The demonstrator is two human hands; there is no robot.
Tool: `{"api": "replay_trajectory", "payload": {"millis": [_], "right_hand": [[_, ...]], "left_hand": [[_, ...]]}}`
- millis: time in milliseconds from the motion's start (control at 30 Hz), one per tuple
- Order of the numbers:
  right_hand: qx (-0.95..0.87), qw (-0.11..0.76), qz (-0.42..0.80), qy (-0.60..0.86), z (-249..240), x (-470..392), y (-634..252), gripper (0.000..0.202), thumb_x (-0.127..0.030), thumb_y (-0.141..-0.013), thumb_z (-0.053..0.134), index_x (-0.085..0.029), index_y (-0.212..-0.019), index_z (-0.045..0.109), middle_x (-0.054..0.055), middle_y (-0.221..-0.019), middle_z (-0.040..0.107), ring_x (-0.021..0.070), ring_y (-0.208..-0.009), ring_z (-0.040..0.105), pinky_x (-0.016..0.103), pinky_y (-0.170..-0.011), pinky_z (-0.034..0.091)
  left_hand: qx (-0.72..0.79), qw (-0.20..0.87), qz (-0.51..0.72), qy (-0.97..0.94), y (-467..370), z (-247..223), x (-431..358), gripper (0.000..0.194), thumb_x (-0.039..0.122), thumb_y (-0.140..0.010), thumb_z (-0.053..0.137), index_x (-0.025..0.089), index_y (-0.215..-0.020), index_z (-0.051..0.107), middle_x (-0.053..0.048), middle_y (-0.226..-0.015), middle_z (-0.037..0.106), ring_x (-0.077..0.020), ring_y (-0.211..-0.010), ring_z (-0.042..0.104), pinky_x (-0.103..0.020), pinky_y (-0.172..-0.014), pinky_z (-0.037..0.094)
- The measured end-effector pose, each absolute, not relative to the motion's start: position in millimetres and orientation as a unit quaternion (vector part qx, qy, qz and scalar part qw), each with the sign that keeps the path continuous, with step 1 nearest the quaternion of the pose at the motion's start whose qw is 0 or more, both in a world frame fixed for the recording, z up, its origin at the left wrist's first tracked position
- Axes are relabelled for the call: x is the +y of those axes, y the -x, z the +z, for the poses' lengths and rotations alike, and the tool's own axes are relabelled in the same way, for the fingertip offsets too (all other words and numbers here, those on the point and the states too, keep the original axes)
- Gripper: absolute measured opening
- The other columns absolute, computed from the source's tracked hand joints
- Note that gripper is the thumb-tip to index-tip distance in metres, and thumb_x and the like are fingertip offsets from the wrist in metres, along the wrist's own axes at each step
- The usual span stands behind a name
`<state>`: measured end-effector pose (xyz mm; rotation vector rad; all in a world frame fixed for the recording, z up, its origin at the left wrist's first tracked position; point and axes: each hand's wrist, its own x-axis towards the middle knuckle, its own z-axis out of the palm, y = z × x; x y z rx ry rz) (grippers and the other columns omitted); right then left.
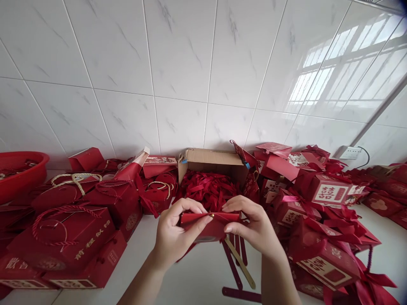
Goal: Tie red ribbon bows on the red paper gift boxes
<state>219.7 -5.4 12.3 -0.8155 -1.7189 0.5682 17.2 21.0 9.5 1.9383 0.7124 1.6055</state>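
A small red box (211, 231) is held up in the middle, its top edge towards the camera, with a small gold-coloured stud near the centre of that edge. My left hand (179, 228) grips its left side, the thumb reaching to the stud. On the right side, my right hand (251, 222) pinches the box between thumb and fingers. Behind both hands stands an open cardboard box (211, 156) full of dark red ribbons (208, 186). Below the red box, several dark red strips and a gold strip (240, 258) lie on the white surface.
Red gift boxes (73, 237) with rope handles are piled at the left, beside a red plastic basket (23, 182). More red boxes (330, 254) with ribbons are heaped at the right. A power strip (349, 152) sits against the tiled wall (181, 63).
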Motion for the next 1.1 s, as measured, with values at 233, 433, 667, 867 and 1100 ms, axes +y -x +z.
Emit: {"api": "replay_trajectory", "payload": {"millis": [233,433,667,867,1100], "right_hand": [[-0.739,0.473,0.230,0.421,18.2,-14.9,-246.6,0.011,-0.025,-0.084,0.069,-0.020,-0.076,0.065,0.002,-0.075,0.067,0.0144,-0.070,0.061,0.026,-0.066,0.046],[-0.606,0.674,0.269,0.325,11.2,-18.1,-229.1,0.009,-0.019,-0.084,0.068,-0.024,-0.089,0.061,0.001,-0.083,0.068,0.0132,-0.075,0.064,0.023,-0.066,0.051],[-0.467,0.793,0.264,0.288,3.3,-12.5,-205.4,0.018,-0.019,-0.086,0.066,-0.027,-0.095,0.052,-0.004,-0.075,0.067,0.0101,-0.066,0.065,0.019,-0.060,0.051],[-0.576,0.689,0.341,0.276,7.1,-16.1,-215.4,0.025,-0.022,-0.091,0.060,-0.029,-0.113,0.066,0.005,-0.105,0.073,0.0200,-0.104,0.066,0.034,-0.090,0.053],[-0.665,0.586,0.325,0.329,15.9,-18.2,-213.4,0.015,-0.021,-0.079,0.073,-0.027,-0.092,0.078,0.006,-0.092,0.071,0.0177,-0.084,0.067,0.027,-0.070,0.055]], "left_hand": [[0.284,0.212,0.611,-0.708,-10.7,10.1,24.8,0.020,0.011,-0.077,0.068,0.022,-0.081,0.052,0.002,-0.080,0.064,-0.0119,-0.073,0.063,-0.023,-0.069,0.052],[0.250,0.221,0.575,-0.747,-18.7,10.0,22.0,0.021,0.009,-0.077,0.067,0.021,-0.082,0.051,0.000,-0.080,0.063,-0.0129,-0.072,0.063,-0.024,-0.066,0.052],[0.151,0.244,0.537,-0.793,-27.3,7.1,14.0,0.027,0.004,-0.075,0.067,0.021,-0.085,0.049,-0.001,-0.076,0.062,-0.0138,-0.071,0.062,-0.024,-0.063,0.052],[0.118,0.141,0.541,-0.821,-26.5,9.5,13.9,0.028,0.003,-0.076,0.068,0.021,-0.085,0.049,-0.001,-0.076,0.066,-0.0138,-0.069,0.062,-0.029,-0.068,0.050],[0.113,0.071,0.519,-0.844,-21.8,8.3,15.0,0.029,0.000,-0.079,0.065,0.022,-0.088,0.049,0.000,-0.079,0.069,-0.0141,-0.069,0.065,-0.031,-0.071,0.046]]}}
